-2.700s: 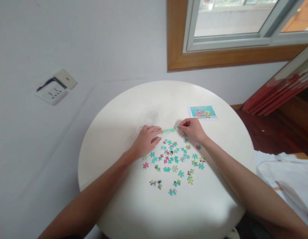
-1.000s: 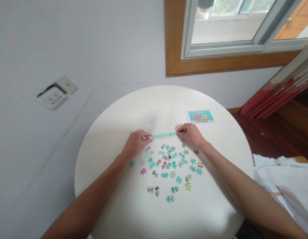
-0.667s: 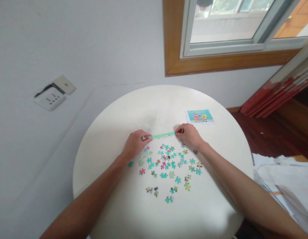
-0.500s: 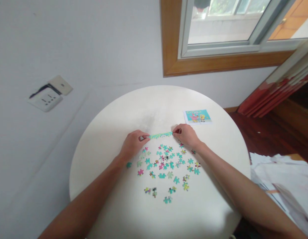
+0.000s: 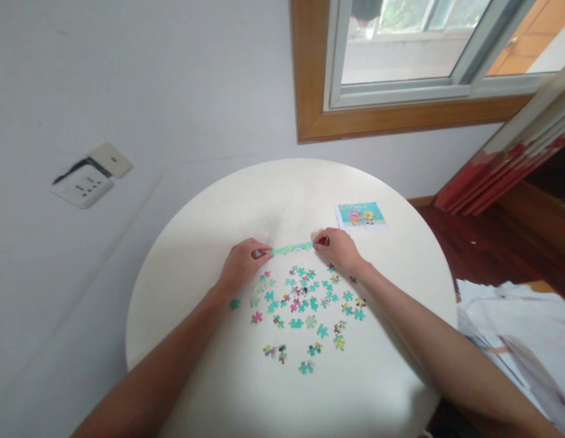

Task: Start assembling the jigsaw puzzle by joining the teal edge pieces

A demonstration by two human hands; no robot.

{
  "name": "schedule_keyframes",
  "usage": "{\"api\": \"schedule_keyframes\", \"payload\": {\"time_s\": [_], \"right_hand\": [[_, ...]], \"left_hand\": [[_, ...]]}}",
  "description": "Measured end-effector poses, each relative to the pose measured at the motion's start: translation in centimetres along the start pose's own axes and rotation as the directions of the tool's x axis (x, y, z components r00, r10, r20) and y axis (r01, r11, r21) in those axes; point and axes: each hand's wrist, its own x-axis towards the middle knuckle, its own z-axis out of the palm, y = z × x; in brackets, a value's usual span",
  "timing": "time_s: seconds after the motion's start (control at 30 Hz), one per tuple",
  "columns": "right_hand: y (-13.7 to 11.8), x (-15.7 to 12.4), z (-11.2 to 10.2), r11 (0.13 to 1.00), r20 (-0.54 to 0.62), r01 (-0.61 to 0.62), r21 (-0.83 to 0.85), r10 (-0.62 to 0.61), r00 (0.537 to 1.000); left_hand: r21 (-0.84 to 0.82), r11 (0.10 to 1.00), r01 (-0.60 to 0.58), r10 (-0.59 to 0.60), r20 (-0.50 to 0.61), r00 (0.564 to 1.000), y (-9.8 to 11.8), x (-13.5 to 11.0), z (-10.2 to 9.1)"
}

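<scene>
Puzzle strip (image 5: 292, 248): teal with yellow-green markings, held beyond the loose pieces, around the middle of the surface; whether it lies flat or is slightly raised, I cannot tell.
Strip from the hands: directly between them, to the right of the left hand (image 5: 243, 261) and to the left of the right hand (image 5: 338, 248); each touches one end, so neither is nearer.
Long axis: crosswise to the person, running from hand to hand, the right end a little farther away than the left.
Pointing: no clear head or tail; the far edge looks straight, while the near edge, towards the loose pieces, looks uneven.
Left hand grip: thumb and fingers pinch the left end.
Right hand grip: thumb and fingertips pinch the right end.
Loose pieces (image 5: 296, 323): scattered between the forearms on the near side of the strip, teal, pink, yellow and pale ones, most lying apart, some touching.
Picture card (image 5: 362, 216): flat beyond the right hand, near it but apart, showing a pink and a yellow cartoon figure on teal.
Surface (image 5: 182, 261): white, round-edged, close to the wall (image 5: 173, 79).
</scene>
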Motion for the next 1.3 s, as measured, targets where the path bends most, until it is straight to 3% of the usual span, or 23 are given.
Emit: {"api": "schedule_keyframes", "payload": {"time_s": [0.13, 0.37, 0.53, 1.3], "right_hand": [[0.2, 0.1, 0.0, 1.0, -0.002, 0.003, 0.025, -0.003, 1.0], [1.3, 0.7, -0.5, 0.969, -0.024, 0.008, 0.245, -0.002, 1.0], [1.6, 0.7, -0.6, 0.969, -0.07, -0.006, 0.247, 0.023, 0.997], [1.8, 0.4, -0.4, 0.989, -0.019, -0.009, 0.151, 0.012, 1.0]], "left_hand": [[-0.007, 1.0, 0.006, -0.006, 0.006, 1.0, 0.1, 0.0, -0.1], [-0.002, 1.0, 0.013, -0.014, -0.023, 1.0, -0.1, 0.1, -0.2], [-0.001, 1.0, 0.013, -0.013, -0.018, 1.0, 0.0, 0.1, -0.2], [-0.021, 1.0, 0.01, -0.01, -0.004, 1.0, 0.3, -0.3, -1.4]]}}
